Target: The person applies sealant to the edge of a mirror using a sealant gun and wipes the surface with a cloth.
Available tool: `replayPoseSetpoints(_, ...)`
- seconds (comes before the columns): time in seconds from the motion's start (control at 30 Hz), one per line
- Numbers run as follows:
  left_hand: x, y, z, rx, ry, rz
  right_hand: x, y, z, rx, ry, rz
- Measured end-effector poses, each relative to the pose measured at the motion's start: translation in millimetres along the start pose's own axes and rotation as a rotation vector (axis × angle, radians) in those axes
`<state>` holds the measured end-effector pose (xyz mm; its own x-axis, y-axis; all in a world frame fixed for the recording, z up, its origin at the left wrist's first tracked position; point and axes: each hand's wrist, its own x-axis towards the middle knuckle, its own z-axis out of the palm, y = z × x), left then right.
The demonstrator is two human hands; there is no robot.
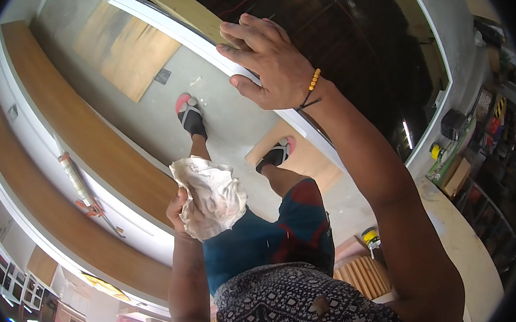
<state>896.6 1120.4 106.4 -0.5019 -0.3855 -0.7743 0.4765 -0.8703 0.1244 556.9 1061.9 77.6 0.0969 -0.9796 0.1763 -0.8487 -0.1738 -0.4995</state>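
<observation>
My left hand (177,212) grips a crumpled white cloth (211,196) with grayish smudges, held up in front of my legs. Several of its fingers are hidden behind the cloth. My right hand (274,61) is raised with its fingers stretched out and nothing in it. It appears over the white frame (314,133) of a large dark, glossy pane (364,47); whether it touches the frame I cannot tell. Light streaks show in the pane.
Left, a caulking gun (75,177) lies on a white ledge beside long brown panels (75,109). A wooden board (128,43) is on the gray floor, another sheet (307,157) near my foot. Right, a cluttered shelf (454,162) holds boxes and a yellow-black roll (436,151).
</observation>
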Motion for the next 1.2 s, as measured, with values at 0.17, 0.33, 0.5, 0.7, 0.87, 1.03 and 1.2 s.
replayPoseSetpoints(0.17,-10.4,-29.5,-3.5,0.028,-0.023,0.036,-41.3,-0.4,-4.8,-0.009,-0.01,0.016)
replayPoseSetpoints(0.33,-19.1,-47.3,-12.4,-0.001,-0.055,0.009,-79.9,-1.4,-13.1,-0.008,-0.033,0.048)
replayPoseSetpoints(0.5,-26.0,-47.3,-26.9,0.069,-0.048,-0.073,-112.9,-11.0,-25.2,-0.008,-0.051,0.081)
replayPoseSetpoints(0.7,-25.5,-39.7,-29.1,0.102,-0.052,-0.153,-150.3,-15.6,-36.5,-0.033,-0.062,0.131)
replayPoseSetpoints(0.87,-28.9,-40.9,-35.8,0.148,-0.074,-0.183,-176.2,-21.3,-42.3,-0.03,-0.075,0.157)
replayPoseSetpoints(1.03,-37.3,-65.8,-28.3,0.16,-0.082,-0.166,-207.7,-24.6,-49.9,-0.046,-0.103,0.164)
replayPoseSetpoints(1.2,-50.1,-108.8,-42.4,0.119,-0.06,-0.144,-243.4,-26.2,-52.7,-0.031,-0.083,0.14)
